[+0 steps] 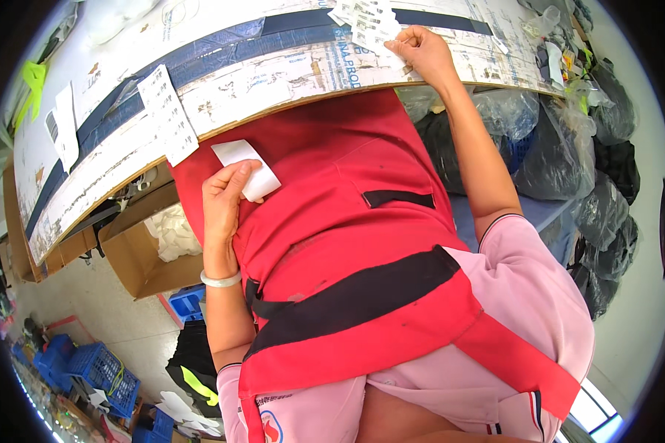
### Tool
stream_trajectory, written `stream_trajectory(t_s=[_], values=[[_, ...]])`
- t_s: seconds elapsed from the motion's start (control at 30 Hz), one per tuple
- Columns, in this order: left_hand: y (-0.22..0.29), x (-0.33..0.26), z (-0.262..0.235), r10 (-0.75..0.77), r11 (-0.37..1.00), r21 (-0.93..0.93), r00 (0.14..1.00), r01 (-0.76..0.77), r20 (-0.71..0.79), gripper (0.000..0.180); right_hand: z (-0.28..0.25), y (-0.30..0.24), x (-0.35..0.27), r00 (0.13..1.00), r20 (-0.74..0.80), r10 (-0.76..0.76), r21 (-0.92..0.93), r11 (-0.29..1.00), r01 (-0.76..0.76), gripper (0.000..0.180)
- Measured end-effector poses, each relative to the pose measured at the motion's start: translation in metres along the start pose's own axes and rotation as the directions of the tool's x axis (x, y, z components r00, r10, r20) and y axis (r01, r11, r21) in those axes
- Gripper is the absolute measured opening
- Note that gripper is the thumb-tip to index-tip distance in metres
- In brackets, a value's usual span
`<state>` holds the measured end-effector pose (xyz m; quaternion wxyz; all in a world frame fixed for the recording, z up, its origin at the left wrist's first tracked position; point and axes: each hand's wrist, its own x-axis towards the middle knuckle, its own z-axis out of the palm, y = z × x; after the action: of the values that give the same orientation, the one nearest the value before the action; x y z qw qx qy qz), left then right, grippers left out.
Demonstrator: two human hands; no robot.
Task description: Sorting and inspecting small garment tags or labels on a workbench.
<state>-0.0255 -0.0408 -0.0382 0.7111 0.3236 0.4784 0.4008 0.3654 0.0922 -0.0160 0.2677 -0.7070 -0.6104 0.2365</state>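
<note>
My left hand [229, 193], in front of the red apron [325, 184], pinches a blank-faced strip of white paper [247, 168] between thumb and fingers. The strip hangs just off the table's near edge. My right hand [423, 55] reaches over the table with its fingers pinched together, at the edge of a loose pile of printed white label sheets [373, 26]. Whatever lies between those fingertips is too small to make out. Closer to my left hand, a long printed label sheet [168, 114] lies partly over the table edge.
The cardboard-covered table [273, 92] carries dark tape strips and another white strip [65, 127] at left. Beneath it stands an open carton [137, 247]. Blue crates [103, 376] are on the floor at lower left. Plastic-bagged goods [554, 151] crowd the right side.
</note>
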Motion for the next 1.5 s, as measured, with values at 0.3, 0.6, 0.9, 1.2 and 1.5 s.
stream_trajectory(t_s=[0.3, 0.6, 0.9, 1.2, 1.5], values=[[0.002, -0.051, -0.068, 0.066, 0.969, -0.221, 0.978, -0.111, -0.2, 0.029, -0.008, -0.021, -0.032, 0.967, -0.233, -0.1, -0.011, 0.995, 0.101, 0.027], [-0.099, -0.067, -0.231, -0.106, 0.937, -0.336, 0.842, -0.094, -0.529, 0.031, -0.001, -0.019, -0.034, 0.876, -0.235, -0.422, -0.262, 0.895, 0.361, 0.021], [-0.158, -0.059, -0.262, 0.257, 0.818, 0.428, 0.42, 0.384, -0.87, 0.063, 0.099, -0.156, -0.072, 0.662, 0.107, -0.741, 0.096, 0.671, 0.735, 0.025], [-0.104, -0.044, -0.2, 0.091, 0.982, 0.172, 0.594, 0.081, -0.799, 0.036, 0.186, -0.204, -0.077, 0.443, 0.188, -0.877, 0.002, 0.451, 0.892, 0.026], [-0.023, -0.039, -0.121, 0.405, 0.909, 0.351, 0.671, -0.224, -0.62, 0.022, 0.188, -0.204, -0.072, 0.376, 0.123, -0.918, 0.005, 0.379, 0.925, 0.015]])
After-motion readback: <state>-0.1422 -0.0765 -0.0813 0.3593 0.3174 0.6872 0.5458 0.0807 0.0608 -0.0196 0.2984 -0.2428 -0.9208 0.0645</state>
